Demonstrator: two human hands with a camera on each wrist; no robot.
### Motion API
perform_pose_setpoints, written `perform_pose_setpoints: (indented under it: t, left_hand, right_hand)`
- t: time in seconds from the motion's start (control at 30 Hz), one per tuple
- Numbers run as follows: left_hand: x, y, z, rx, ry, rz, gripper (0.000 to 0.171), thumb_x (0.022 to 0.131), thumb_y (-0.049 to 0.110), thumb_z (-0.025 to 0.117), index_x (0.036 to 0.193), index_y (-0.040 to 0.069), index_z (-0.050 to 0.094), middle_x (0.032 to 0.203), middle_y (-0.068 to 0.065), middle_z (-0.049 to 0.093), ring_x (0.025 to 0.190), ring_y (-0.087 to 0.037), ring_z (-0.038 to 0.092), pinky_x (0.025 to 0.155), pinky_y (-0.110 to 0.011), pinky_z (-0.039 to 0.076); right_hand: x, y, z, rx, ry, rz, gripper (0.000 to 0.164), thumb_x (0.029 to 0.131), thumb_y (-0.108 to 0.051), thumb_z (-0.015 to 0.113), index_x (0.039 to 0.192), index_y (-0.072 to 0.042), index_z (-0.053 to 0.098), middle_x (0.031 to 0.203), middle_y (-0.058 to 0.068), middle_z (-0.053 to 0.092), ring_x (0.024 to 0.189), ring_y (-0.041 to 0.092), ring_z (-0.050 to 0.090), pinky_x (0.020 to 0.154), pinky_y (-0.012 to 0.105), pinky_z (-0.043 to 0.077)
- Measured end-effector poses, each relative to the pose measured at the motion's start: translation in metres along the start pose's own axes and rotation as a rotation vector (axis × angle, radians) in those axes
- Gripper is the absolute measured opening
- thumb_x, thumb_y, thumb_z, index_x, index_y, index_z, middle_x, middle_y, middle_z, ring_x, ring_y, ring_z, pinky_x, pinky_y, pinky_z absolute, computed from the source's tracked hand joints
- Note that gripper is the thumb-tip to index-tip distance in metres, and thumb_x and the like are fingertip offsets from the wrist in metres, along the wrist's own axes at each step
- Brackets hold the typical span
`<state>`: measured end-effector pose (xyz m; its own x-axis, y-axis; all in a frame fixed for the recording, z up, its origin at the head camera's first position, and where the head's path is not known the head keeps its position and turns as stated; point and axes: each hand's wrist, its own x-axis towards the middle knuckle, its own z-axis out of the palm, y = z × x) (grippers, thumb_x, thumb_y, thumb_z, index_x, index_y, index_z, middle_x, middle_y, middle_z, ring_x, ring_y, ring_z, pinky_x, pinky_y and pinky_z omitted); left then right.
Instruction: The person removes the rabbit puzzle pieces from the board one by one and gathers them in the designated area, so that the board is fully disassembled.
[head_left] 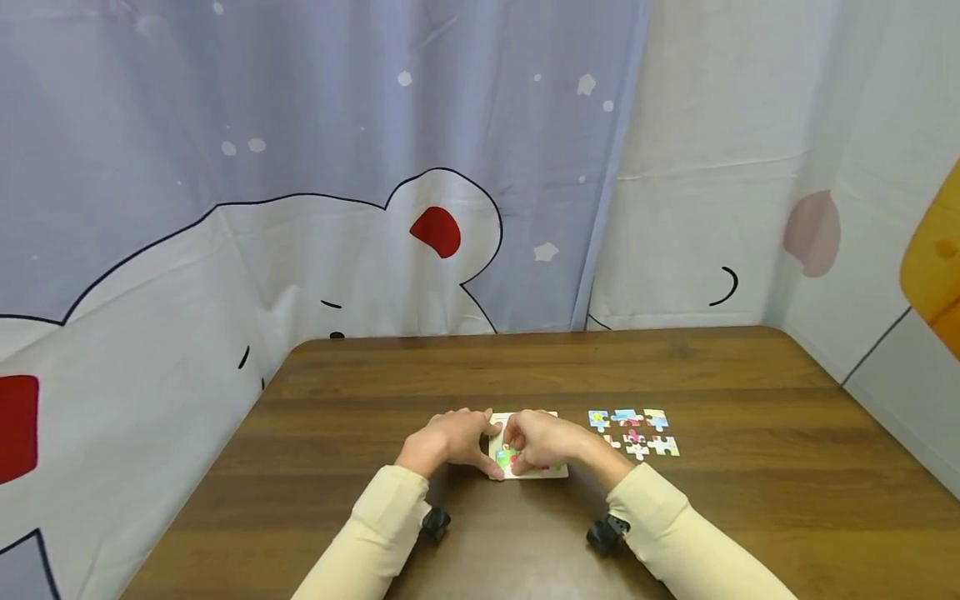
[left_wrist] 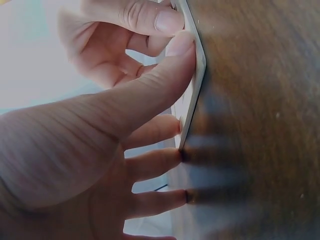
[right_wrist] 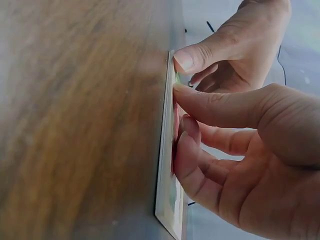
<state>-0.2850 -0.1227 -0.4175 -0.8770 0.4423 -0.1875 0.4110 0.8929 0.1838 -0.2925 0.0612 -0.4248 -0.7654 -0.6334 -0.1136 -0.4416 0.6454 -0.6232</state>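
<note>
A small puzzle board (head_left: pixel 558 472) with a pale rim lies on the table, partly covered by both hands. My left hand (head_left: pixel 459 440) rests along its left side, the thumb on the near left corner and the spread, fairly straight fingers at the edge. Over the board, my right hand (head_left: pixel 546 439) has its fingers curled and its thumb down, pinching a reddish puzzle piece (right_wrist: pixel 175 117) low against the surface. Green and red picture parts (head_left: pixel 504 457) show between the hands. In the left wrist view, both thumbs meet near the board's edge (left_wrist: pixel 201 65).
Several loose jigsaw pieces (head_left: pixel 627 419) lie to the right of the board on the brown wooden table (head_left: pixel 360 400). A patterned curtain (head_left: pixel 525 275) hangs right behind the table's far edge and along its sides.
</note>
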Motion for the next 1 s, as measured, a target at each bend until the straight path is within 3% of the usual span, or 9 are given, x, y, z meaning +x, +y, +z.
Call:
perform_pose_setpoints:
  t: [0.2, 0.4, 0.67, 0.83, 1.0]
  left_hand:
    - [0.002, 0.001, 0.001, 0.019, 0.003, -0.008, 0.078, 0.071, 0.059, 0.083, 0.138, 0.025, 0.063, 0.152, -0.009, 0.046, 0.13, -0.033, 0.052, 0.096, -0.055, 0.047]
    - [0.002, 0.0, 0.001, 0.013, -0.006, -0.011, 0.08, 0.071, 0.059, 0.083, 0.14, 0.025, 0.061, 0.153, -0.009, 0.045, 0.133, -0.033, 0.049, 0.099, -0.054, 0.045]
    - [0.004, 0.0, 0.002, 0.008, -0.009, -0.024, 0.082, 0.071, 0.06, 0.083, 0.141, 0.025, 0.061, 0.153, -0.01, 0.045, 0.134, -0.032, 0.048, 0.1, -0.054, 0.045]
    - [0.004, 0.001, 0.002, 0.007, -0.012, -0.022, 0.081, 0.071, 0.06, 0.083, 0.141, 0.024, 0.061, 0.153, -0.01, 0.045, 0.135, -0.031, 0.048, 0.1, -0.054, 0.044]
    - [0.002, 0.001, 0.002, 0.002, -0.008, -0.02, 0.082, 0.071, 0.059, 0.083, 0.141, 0.023, 0.06, 0.153, -0.01, 0.045, 0.135, -0.032, 0.048, 0.102, -0.054, 0.043]
  right_hand:
    - [-0.002, 0.0, -0.002, 0.068, 0.025, 0.011, 0.017, 0.087, 0.001, 0.074, 0.089, -0.004, 0.058, 0.075, 0.006, 0.061, 0.053, 0.013, 0.058, 0.047, 0.025, 0.048]
    - [-0.003, 0.006, -0.005, 0.201, -0.024, 0.019, 0.011, 0.098, -0.003, 0.06, 0.088, -0.001, 0.056, 0.067, 0.012, 0.065, 0.054, 0.017, 0.062, 0.05, 0.031, 0.052]
    - [-0.006, 0.015, -0.015, 0.4, -0.08, 0.038, 0.01, 0.1, -0.002, 0.053, 0.092, 0.004, 0.053, 0.075, 0.019, 0.069, 0.066, 0.031, 0.071, 0.06, 0.039, 0.059]
    - [-0.01, 0.018, -0.019, 0.421, -0.093, 0.038, 0.008, 0.099, -0.001, 0.053, 0.093, 0.004, 0.053, 0.078, 0.021, 0.07, 0.066, 0.031, 0.071, 0.06, 0.04, 0.058]
    - [-0.023, 0.024, -0.034, 0.368, -0.09, -0.035, 0.009, 0.097, -0.002, 0.059, 0.091, 0.004, 0.057, 0.078, 0.018, 0.07, 0.071, 0.032, 0.072, 0.065, 0.045, 0.058]
